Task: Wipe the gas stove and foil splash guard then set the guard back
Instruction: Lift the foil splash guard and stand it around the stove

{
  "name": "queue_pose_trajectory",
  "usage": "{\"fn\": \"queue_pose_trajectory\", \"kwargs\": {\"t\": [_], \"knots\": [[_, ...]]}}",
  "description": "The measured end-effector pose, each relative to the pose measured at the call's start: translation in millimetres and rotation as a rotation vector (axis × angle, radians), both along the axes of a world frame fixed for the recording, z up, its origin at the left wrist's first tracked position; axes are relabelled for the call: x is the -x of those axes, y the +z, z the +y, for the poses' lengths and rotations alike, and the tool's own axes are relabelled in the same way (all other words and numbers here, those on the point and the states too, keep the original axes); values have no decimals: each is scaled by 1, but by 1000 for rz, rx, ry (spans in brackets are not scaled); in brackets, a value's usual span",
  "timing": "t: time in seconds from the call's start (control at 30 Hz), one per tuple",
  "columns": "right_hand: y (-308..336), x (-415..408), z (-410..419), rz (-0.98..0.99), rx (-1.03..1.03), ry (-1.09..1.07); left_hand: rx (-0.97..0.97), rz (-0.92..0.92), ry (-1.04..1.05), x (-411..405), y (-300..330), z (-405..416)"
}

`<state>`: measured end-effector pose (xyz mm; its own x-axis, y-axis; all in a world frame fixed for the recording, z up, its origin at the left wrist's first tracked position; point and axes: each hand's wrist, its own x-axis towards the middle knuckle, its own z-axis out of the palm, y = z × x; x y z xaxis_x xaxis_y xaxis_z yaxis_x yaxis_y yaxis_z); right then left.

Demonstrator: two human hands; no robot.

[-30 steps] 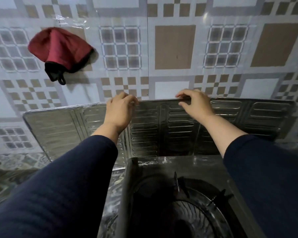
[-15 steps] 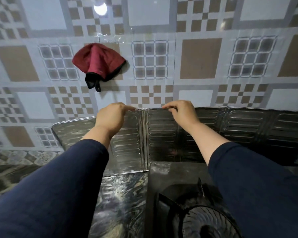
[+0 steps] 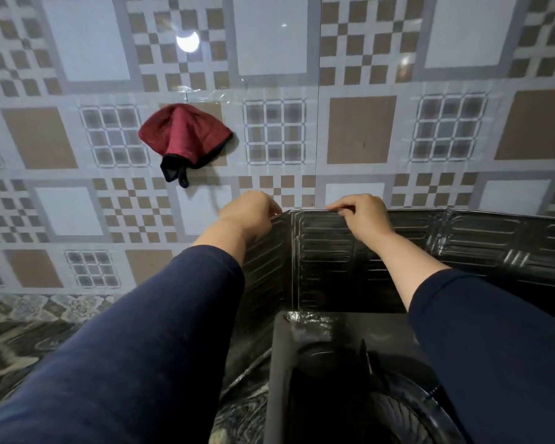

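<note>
The ribbed foil splash guard [image 3: 327, 261] stands upright behind the black gas stove [image 3: 305, 344], its panels bent around the stove's back and left side. My left hand [image 3: 249, 213] pinches the top edge of the left panel at the fold. My right hand [image 3: 362, 216] grips the top edge of the back panel. The burner grate [image 3: 394, 415] shows at the bottom, partly hidden by my right sleeve. The guard's left panel is mostly hidden behind my left forearm.
A red cloth with black trim [image 3: 183, 139] hangs on the patterned tiled wall [image 3: 359, 129] above and left of my hands. A dark marbled counter [image 3: 29, 334] runs along the lower left beside the stove.
The left panel, which lay flat along the wall, has folded forward along the stove's left side. Both hands stayed on the top edge while the view shifted left and up.
</note>
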<state>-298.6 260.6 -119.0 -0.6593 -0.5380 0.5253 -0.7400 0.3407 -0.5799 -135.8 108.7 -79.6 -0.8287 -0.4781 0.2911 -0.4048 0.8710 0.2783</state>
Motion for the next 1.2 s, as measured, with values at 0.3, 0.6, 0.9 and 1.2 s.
{"fn": "queue_pose_trajectory", "kwargs": {"t": [0.3, 0.6, 0.9, 1.2], "knots": [[-4, -13, -27, 3, -2, 2, -209, -28, 74, -3, 15, -1], [1, -12, -36, 7, -29, 28, -561, 79, 127, -8, 12, 14], [-9, -9, -32, -26, -26, 3, -734, 134, 97, -7, 4, 24], [-16, -17, -33, 86, -24, -58, -796, 219, 101, -13, -6, 22]]}}
